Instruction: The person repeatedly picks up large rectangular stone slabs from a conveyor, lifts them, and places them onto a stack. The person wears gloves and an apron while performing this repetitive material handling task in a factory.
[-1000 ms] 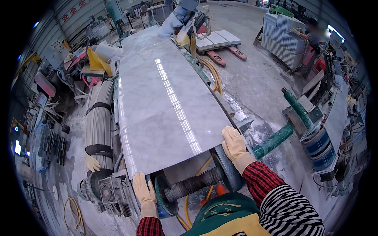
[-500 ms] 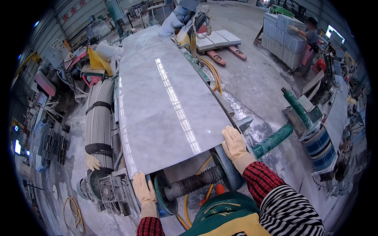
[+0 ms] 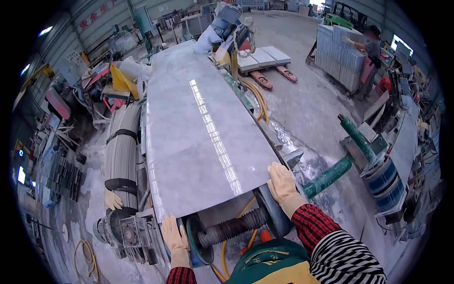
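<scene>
A long polished slab (image 3: 189, 156) of pale grey, cloudy stone lies flat on a machine bed and stretches away from me. Both my hands wear cream gloves. My left hand (image 3: 175, 240) rests at the slab's near left corner, its fingers extended forward. At the near right corner, my right hand (image 3: 283, 185) lies with slightly bent fingers against the edge; its fingertips touch or almost touch the stone. Below the slab's near edge, between my hands, sits a dark ribbed roller shaft (image 3: 231, 225) with round end discs. The fingers' undersides are hidden.
A strapped grey bundle (image 3: 121, 156) and a gear motor (image 3: 130, 230) stand left of the bed. Green posts (image 3: 328, 177) project on the right. Farther off are a pallet truck (image 3: 261, 79) with pale slabs, yellow hoses (image 3: 257, 97), and a person (image 3: 372, 52) beside stacked panels (image 3: 338, 52).
The whole view has shifted slightly, so most things appear a little lower. My hands keep their places at the slab's near corners.
</scene>
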Available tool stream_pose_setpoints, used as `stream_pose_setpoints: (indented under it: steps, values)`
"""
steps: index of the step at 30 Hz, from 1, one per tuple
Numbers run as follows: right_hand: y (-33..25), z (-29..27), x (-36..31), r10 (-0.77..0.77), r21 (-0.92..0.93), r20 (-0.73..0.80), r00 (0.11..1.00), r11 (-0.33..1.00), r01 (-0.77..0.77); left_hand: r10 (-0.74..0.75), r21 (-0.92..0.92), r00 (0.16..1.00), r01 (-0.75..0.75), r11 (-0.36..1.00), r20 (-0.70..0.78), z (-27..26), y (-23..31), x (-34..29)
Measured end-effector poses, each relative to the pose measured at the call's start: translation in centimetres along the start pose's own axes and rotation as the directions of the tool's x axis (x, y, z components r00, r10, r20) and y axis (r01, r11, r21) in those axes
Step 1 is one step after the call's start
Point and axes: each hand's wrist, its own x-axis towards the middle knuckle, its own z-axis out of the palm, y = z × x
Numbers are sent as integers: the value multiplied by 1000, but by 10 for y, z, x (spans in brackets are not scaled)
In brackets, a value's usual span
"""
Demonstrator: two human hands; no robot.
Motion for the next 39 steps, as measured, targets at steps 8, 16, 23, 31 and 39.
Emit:
stream_pose_setpoints:
  steps: [8,16,23,31,39]
  values:
    - [-4,-8,0,-6,7,-24,1000,1000,6,14,-14,1000,-14,1000,-17,0,0,-4]
    - [-5,-8,-2,-10,1,-59,998,1000,10,26,8,1000,-26,1000,-7,3,-4,-9]
    - [-7,-12,-3,-21,-11,-64,998,1000,21,21,21,1000,-21,1000,8,1,-4,-10]
    - [-8,-13,-7,8,7,-14,1000,1000,-8,26,22,1000,-26,999,-14,7,-9,-15]
    - [-8,-13,-11,3,7,-31,1000,1000,-3,21,11,1000,-21,1000,-4,3,-5,-17]
